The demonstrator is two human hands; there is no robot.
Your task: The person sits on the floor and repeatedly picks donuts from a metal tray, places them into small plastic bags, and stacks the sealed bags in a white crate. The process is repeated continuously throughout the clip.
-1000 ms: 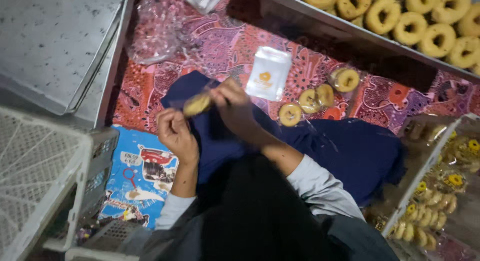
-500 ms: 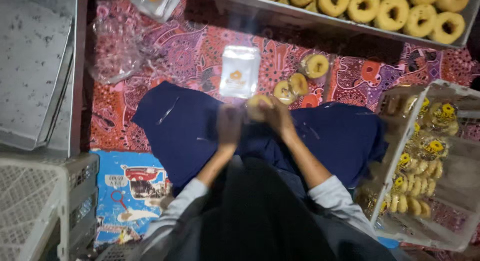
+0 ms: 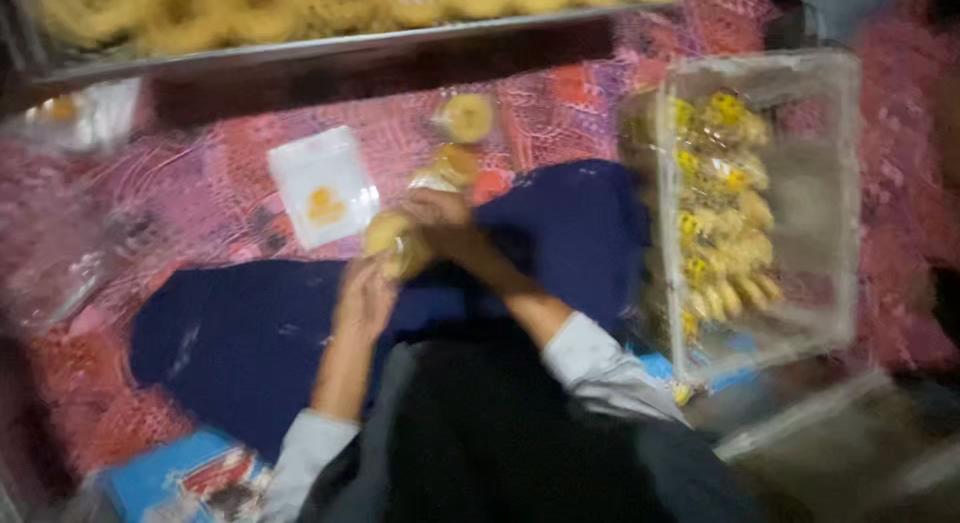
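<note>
The picture is blurred by motion. My left hand [image 3: 365,295] and my right hand [image 3: 445,228] meet over my dark blue lap cloth [image 3: 250,333], both closed on a ring-shaped yellow pastry in a clear wrapper [image 3: 392,241]. Two more wrapped ring pastries [image 3: 466,118] lie just beyond my right hand on the red patterned cloth [image 3: 560,93]. A small white packet with a yellow mark [image 3: 322,186] lies flat to the left of the pastry I hold.
A long metal tray of ring pastries [image 3: 330,45] runs along the top. A clear plastic box [image 3: 835,193] filled with packed pastries stands at the right. A blue printed sheet [image 3: 185,473] lies at the lower left.
The view has swung, so the clear box now sits closer at the right. My hands stay together on the wrapped pastry, now a little further from my body.
</note>
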